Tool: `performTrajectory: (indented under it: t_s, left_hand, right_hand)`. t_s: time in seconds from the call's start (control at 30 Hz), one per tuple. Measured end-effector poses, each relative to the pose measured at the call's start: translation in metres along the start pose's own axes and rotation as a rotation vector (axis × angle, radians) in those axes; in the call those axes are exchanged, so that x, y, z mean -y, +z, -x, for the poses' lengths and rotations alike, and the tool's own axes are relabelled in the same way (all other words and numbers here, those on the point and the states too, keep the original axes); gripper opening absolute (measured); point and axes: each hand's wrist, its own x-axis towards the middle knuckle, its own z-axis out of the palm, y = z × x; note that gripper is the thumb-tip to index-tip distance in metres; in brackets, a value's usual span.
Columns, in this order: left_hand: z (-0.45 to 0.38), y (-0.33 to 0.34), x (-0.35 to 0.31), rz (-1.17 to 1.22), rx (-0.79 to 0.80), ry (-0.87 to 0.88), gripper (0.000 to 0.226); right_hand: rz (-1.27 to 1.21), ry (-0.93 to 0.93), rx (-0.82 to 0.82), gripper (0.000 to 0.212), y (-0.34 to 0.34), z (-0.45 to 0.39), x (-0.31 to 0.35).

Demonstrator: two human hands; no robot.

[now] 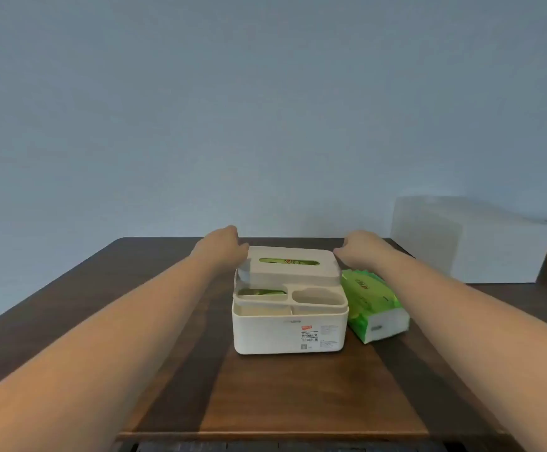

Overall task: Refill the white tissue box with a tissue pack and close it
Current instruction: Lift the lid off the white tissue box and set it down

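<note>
A white tissue box stands in the middle of the dark wooden table, with open front compartments. Its white lid with an oval slot rests over the rear part, and green tissue packaging shows through the slot. My left hand grips the lid's left end. My right hand grips the right end. A green tissue pack lies on the table, touching the box's right side.
A pale wall rises behind the table. A white boxy object stands at the back right, beyond the table's edge. The table's near edge runs along the bottom of the view.
</note>
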Motion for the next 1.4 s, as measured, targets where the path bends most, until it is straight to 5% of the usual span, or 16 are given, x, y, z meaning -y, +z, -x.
performTrajectory:
  t_s: [0.23,0.43,0.9,1.07,1.4]
  left_hand:
    - [0.007,0.012,0.003,0.087,0.133,-0.102,0.043]
    - [0.005,0.016,0.000,0.159,0.099,-0.159,0.019]
    - [0.003,-0.024,0.015,0.329,-0.073,-0.143,0.010]
    - [-0.002,-0.047,0.050,0.351,-0.132,-0.190,0.008]
    - [0.003,-0.050,0.157,0.210,-0.089,-0.361,0.002]
  right_hand:
    - [-0.062,0.082,0.125,0.024,0.007,0.015,-0.001]
    - [-0.078,0.098,0.113,0.015,0.011,0.016,0.002]
    - [-0.018,0.058,-0.021,0.024,-0.021,0.019,0.045]
    - [-0.032,-0.033,-0.058,0.022,-0.024,0.015,0.085]
    - [0.047,-0.118,0.181,0.021,0.033,-0.003,0.188]
